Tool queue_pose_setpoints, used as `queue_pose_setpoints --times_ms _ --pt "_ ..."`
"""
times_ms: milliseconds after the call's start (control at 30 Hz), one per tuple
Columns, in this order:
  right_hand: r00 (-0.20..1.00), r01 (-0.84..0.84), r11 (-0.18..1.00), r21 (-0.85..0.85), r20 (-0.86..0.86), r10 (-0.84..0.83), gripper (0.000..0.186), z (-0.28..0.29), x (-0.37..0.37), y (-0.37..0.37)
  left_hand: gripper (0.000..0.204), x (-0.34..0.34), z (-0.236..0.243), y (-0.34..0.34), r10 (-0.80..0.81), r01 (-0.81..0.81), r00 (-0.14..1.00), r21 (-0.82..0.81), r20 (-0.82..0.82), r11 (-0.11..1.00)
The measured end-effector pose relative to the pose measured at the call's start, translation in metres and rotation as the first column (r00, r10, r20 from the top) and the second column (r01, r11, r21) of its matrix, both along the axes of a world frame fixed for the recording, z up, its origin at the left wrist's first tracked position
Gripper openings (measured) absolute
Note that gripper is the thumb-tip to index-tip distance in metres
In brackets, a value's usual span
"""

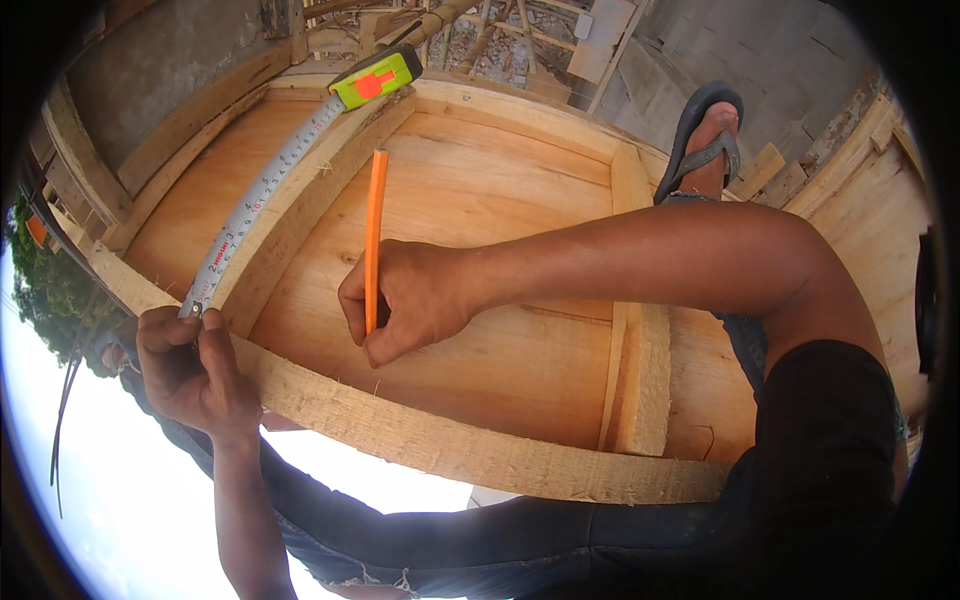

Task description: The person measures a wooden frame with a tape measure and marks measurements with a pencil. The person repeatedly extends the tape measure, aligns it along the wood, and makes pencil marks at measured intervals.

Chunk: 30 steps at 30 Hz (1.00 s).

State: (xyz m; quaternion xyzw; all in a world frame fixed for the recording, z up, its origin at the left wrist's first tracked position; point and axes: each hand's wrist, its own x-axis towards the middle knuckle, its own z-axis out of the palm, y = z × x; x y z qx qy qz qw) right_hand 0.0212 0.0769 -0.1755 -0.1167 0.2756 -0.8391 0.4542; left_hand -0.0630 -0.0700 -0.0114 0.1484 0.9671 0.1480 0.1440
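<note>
My left hand [198, 370] pinches the end of a tape measure's metal blade at the near edge of a wooden frame [470, 455]. From there the blade [252, 205] runs out along a crosspiece [315, 195] to the tape measure's green and orange case [375, 78], which rests at the far rail. My right hand [415, 300] is closed round an orange carpenter's pencil [375, 235], held upright over the plywood panel [500, 360] inside the frame. The pencil's lower tip is hidden by my fingers, so whether it touches the wood I cannot tell.
A second crosspiece [638, 370] divides the frame on the right. Past it, a foot in a dark flip-flop [708, 140] is at the far edge. More plywood formwork [875, 220] stands at the right. Timber poles [480, 40] and a concrete wall [175, 80] are at the back.
</note>
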Motion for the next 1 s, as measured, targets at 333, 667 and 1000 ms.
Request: queue_pose_setpoints --times_ms 333,667,1000 --pt "0.998 0.044 0.999 -0.016 0.047 -0.044 0.017 -0.0005 0.0037 -0.0037 0.015 0.0005 -0.0013 0.0012 0.002 -0.002 1.000 0.002 -0.002 1.000" --pt "0.999 0.014 1.000 0.017 0.048 -0.015 0.016 0.0008 0.0038 -0.0029 0.015 0.0000 -0.0004 0.0035 0.017 -0.017 1.000 0.015 0.017 1.000" --pt "0.999 0.012 1.000 0.007 0.044 -0.012 0.015 -0.0001 0.0045 -0.0032 0.013 0.0014 0.0006 -0.0011 0.038 -0.039 0.999 0.040 0.026 0.998"
